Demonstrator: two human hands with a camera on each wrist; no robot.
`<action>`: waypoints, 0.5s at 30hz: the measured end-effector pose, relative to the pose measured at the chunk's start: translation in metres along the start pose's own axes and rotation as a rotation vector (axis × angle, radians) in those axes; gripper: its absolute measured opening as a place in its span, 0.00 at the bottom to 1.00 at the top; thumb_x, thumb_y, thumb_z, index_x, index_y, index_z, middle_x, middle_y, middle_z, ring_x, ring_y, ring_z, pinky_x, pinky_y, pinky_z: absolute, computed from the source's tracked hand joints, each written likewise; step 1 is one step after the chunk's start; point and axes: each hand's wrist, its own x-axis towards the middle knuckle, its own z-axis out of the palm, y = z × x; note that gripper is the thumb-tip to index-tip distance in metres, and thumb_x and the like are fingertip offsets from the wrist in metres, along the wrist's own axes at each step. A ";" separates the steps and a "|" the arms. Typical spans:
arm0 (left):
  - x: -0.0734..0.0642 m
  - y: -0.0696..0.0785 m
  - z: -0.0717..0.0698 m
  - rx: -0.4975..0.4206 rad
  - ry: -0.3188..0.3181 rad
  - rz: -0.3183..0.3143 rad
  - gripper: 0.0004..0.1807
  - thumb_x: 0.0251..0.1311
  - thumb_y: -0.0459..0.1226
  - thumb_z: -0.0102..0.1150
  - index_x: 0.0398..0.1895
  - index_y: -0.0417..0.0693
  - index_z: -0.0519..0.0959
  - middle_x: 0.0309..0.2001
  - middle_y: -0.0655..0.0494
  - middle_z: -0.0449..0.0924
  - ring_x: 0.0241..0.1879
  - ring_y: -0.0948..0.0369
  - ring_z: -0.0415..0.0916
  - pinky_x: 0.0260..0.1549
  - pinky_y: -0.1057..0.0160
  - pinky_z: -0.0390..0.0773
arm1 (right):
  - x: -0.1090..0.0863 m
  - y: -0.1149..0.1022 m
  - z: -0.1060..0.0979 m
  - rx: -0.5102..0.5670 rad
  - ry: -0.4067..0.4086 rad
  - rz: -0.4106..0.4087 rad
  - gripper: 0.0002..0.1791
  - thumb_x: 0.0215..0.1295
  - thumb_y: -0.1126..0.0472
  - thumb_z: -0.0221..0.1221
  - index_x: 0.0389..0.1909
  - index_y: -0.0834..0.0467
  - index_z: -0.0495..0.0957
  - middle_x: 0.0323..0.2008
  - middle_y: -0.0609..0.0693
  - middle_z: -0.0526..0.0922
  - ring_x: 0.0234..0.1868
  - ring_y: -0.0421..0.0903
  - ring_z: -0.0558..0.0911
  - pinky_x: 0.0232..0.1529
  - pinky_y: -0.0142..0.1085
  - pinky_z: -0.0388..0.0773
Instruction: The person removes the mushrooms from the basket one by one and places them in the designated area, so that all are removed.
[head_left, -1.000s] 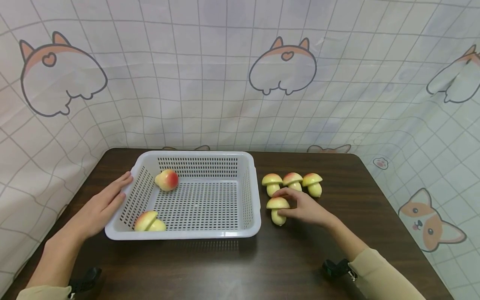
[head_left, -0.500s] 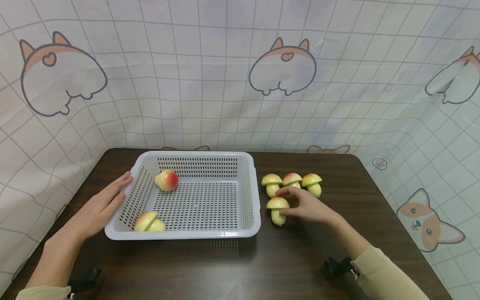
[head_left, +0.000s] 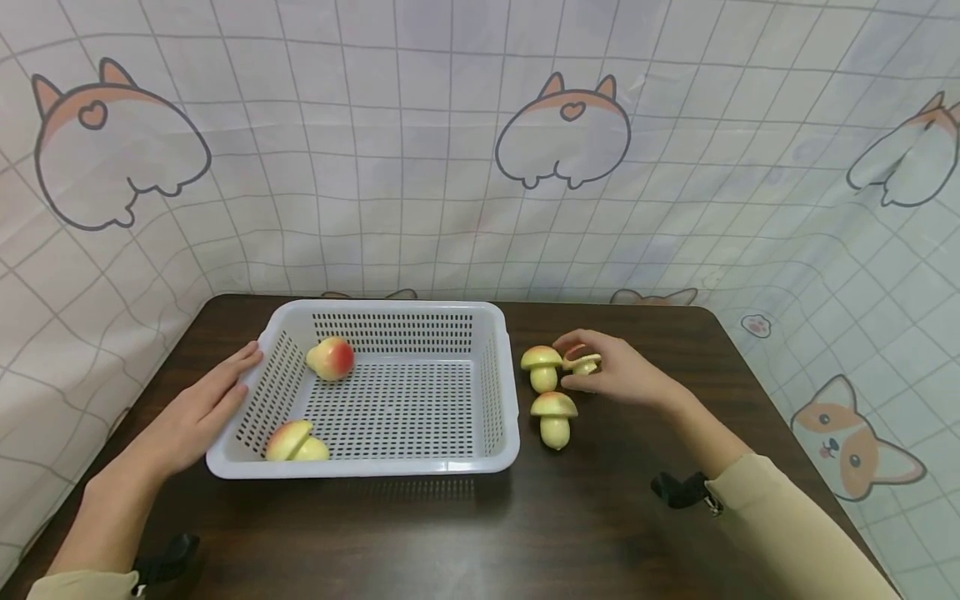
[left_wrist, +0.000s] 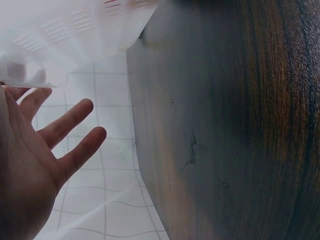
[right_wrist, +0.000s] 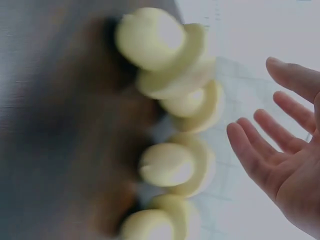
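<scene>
My left hand rests with extended fingers against the left side of a white plastic basket. In the left wrist view, its fingers are spread at the basket's edge. My right hand hovers over the back row of toy mushrooms, fingers parted and holding nothing in the right wrist view. Between thumb and fingers, in the head view, shows the middle mushroom; the hand hides the row's right one. Left of it stands another mushroom, and a nearer mushroom lies in front. All have yellow-red caps and pale stems.
Inside the basket, one mushroom lies at the back left and another mushroom at the front left. Dark wooden table surface extends in front. A white grid-patterned cloth hangs behind and at the sides.
My right hand has left the nearer mushroom, which stays in place, and moved back over the row behind it. The left hand has kept its place on the basket.
</scene>
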 end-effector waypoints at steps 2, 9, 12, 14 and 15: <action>0.000 0.000 0.000 0.004 0.002 -0.003 0.28 0.80 0.40 0.45 0.79 0.43 0.60 0.81 0.46 0.52 0.67 0.39 0.65 0.51 0.84 0.50 | 0.009 -0.009 -0.006 -0.017 0.007 -0.024 0.28 0.66 0.60 0.70 0.64 0.59 0.74 0.63 0.59 0.77 0.62 0.62 0.77 0.51 0.50 0.80; 0.000 0.001 0.000 0.007 0.009 0.007 0.28 0.80 0.39 0.46 0.79 0.42 0.61 0.80 0.45 0.53 0.63 0.40 0.67 0.49 0.85 0.50 | 0.038 -0.047 -0.017 -0.081 -0.008 -0.091 0.27 0.67 0.58 0.69 0.65 0.57 0.74 0.63 0.53 0.77 0.62 0.58 0.77 0.53 0.49 0.79; 0.000 0.001 0.000 0.009 0.010 0.007 0.28 0.79 0.39 0.46 0.79 0.42 0.61 0.80 0.45 0.53 0.62 0.41 0.68 0.48 0.82 0.54 | 0.052 -0.066 -0.016 -0.095 -0.019 -0.110 0.26 0.68 0.59 0.68 0.65 0.58 0.74 0.63 0.53 0.77 0.62 0.56 0.77 0.53 0.47 0.79; 0.000 0.001 0.000 0.014 0.010 0.002 0.28 0.79 0.39 0.46 0.79 0.42 0.61 0.80 0.45 0.53 0.62 0.42 0.69 0.48 0.81 0.56 | 0.060 -0.078 -0.015 -0.112 -0.027 -0.127 0.26 0.68 0.59 0.68 0.65 0.58 0.74 0.63 0.53 0.77 0.61 0.55 0.78 0.51 0.44 0.80; -0.001 0.001 0.000 0.014 0.009 -0.001 0.28 0.79 0.39 0.46 0.79 0.43 0.61 0.80 0.45 0.53 0.62 0.42 0.69 0.48 0.81 0.56 | 0.064 -0.083 -0.013 -0.116 -0.033 -0.137 0.26 0.68 0.60 0.68 0.65 0.58 0.74 0.63 0.53 0.77 0.60 0.54 0.79 0.51 0.43 0.80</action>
